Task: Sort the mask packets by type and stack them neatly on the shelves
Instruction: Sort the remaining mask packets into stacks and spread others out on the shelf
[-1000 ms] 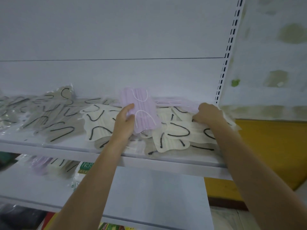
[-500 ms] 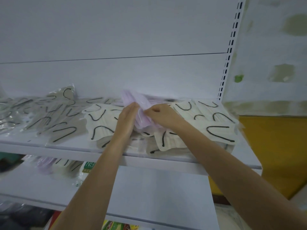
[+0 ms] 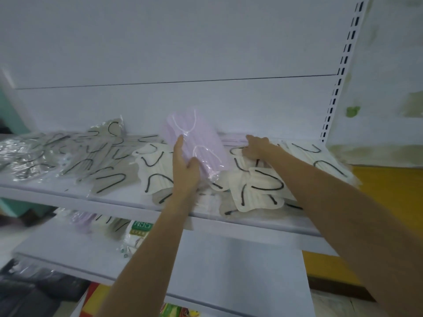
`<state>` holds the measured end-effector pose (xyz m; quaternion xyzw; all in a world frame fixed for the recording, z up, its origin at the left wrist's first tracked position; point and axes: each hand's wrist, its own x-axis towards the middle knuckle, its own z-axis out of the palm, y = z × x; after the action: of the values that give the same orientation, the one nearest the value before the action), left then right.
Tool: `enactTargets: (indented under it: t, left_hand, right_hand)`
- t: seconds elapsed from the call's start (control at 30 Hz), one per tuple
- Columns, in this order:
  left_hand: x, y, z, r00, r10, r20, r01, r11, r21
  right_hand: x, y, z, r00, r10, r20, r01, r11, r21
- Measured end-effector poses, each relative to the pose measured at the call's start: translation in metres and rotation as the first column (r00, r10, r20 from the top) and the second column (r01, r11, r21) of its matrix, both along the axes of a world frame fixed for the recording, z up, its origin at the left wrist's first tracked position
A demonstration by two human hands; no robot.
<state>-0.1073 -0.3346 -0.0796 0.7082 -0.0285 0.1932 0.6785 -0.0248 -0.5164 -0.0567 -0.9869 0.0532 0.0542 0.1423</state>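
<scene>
The purple mask packet (image 3: 196, 143) stands tilted above the middle of the upper shelf (image 3: 114, 197), now held by the left hand (image 3: 185, 170) alone, thumb and fingers round its lower edge; the right hand (image 3: 256, 147) has let go and returned to the cream packets (image 3: 258, 188) toward the shelf's right end, fingers bent, grip not discernible, probably after another purple one.

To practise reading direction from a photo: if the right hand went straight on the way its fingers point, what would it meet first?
Probably the flat purple packets lying at the back of the shelf, just ahead of the right hand, though depth is unclear.
</scene>
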Motion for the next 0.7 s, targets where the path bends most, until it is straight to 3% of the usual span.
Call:
enactTargets:
  t: [0.07,0.2,0.33,0.43,0.5,0.57,0.7]
  left_hand:
    - [0.003,-0.001,-0.001,0.999,0.031,-0.03,-0.029,0.997,0.078]
    - [0.015,-0.003,0.001,0.992,0.04,-0.121,-0.004,0.959,0.282]
    - [0.025,-0.004,0.017,0.959,-0.041,-0.279,0.13,0.943,0.307]
    - [0.032,0.0,0.028,0.924,-0.077,-0.375,0.191,0.942,0.276]
    - [0.037,0.003,0.032,0.89,-0.16,-0.428,0.204,0.977,0.059]
    - [0.041,0.006,0.034,0.88,-0.202,-0.43,0.176,0.979,-0.099]
    - [0.043,0.015,0.036,0.951,-0.079,-0.299,0.068,0.997,-0.046]
  right_hand:
    - [0.006,0.003,-0.001,1.0,-0.001,0.022,0.002,1.0,-0.029]
    - [0.016,0.01,0.004,0.978,-0.001,0.209,0.03,0.99,-0.135]
    - [0.019,0.01,0.011,0.913,-0.16,0.375,0.094,0.978,0.188]
    - [0.01,0.017,0.025,0.841,-0.173,0.512,-0.023,0.935,0.354]
    - [-0.01,0.031,0.032,0.819,-0.045,0.572,-0.182,0.925,0.334]
    - [-0.029,0.047,0.03,0.832,0.177,0.525,-0.351,0.901,0.253]
    - [-0.054,0.063,0.026,0.811,0.54,0.223,-0.584,0.761,0.281]
